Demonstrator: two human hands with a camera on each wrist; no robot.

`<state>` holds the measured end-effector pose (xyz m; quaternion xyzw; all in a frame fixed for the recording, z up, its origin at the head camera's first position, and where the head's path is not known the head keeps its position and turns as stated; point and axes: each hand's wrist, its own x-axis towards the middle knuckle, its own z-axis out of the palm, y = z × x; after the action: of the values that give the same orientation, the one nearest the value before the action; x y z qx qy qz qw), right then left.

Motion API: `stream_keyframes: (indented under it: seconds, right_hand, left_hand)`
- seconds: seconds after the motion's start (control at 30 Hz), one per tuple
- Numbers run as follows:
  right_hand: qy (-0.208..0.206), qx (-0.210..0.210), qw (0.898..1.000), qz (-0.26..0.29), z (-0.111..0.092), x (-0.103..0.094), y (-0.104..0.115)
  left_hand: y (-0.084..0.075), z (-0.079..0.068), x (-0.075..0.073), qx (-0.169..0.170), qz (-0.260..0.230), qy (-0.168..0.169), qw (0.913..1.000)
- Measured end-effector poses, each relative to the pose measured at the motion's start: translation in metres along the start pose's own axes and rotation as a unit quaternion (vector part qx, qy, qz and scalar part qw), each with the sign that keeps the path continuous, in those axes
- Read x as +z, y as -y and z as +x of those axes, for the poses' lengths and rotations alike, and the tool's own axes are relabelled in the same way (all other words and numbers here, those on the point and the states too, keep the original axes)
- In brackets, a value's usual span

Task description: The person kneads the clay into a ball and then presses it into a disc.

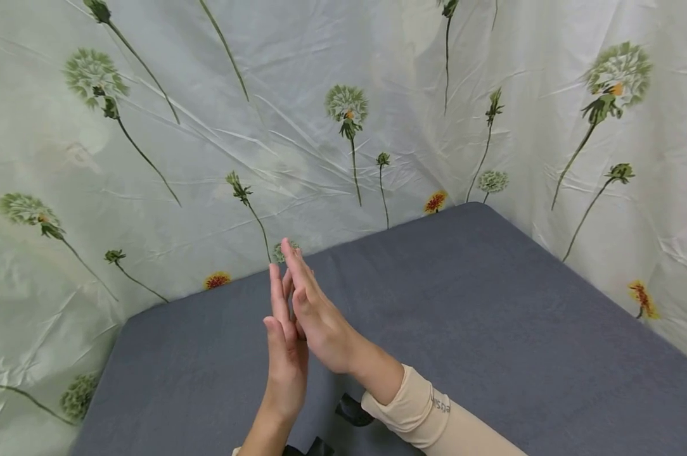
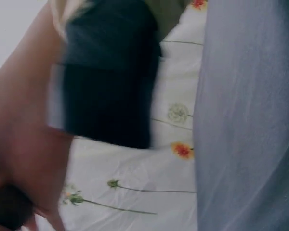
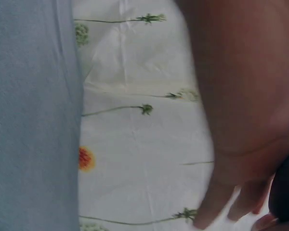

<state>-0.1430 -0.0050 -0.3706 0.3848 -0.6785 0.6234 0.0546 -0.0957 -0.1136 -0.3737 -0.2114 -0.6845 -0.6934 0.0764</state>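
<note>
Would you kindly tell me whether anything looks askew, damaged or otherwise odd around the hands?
Nothing looks spilled or damaged. The flowered cloth is visibly creased behind the grey surface, a little untidy but hardly odd. The left hand and right hand face each other, fingers extended, with nothing amiss.

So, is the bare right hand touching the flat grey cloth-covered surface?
Apart: the right wrist view shows white, flower-printed fabric between the right hand and the grey surface.
</note>
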Motion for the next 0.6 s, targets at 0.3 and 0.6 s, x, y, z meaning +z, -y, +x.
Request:
stream_keyframes:
  seconds: [0.3, 0.6]
  right_hand:
    - [0.073, 0.018, 0.997, -0.023, -0.005, 0.025, 0.0]
    - [0.06, -0.015, 0.995, -0.072, -0.011, 0.033, 0.009]
  left_hand:
    - [-0.009, 0.003, -0.021, 0.045, -0.035, -0.089, 0.9944]
    - [-0.004, 0.007, -0.024, 0.012, -0.087, -0.076, 0.9933]
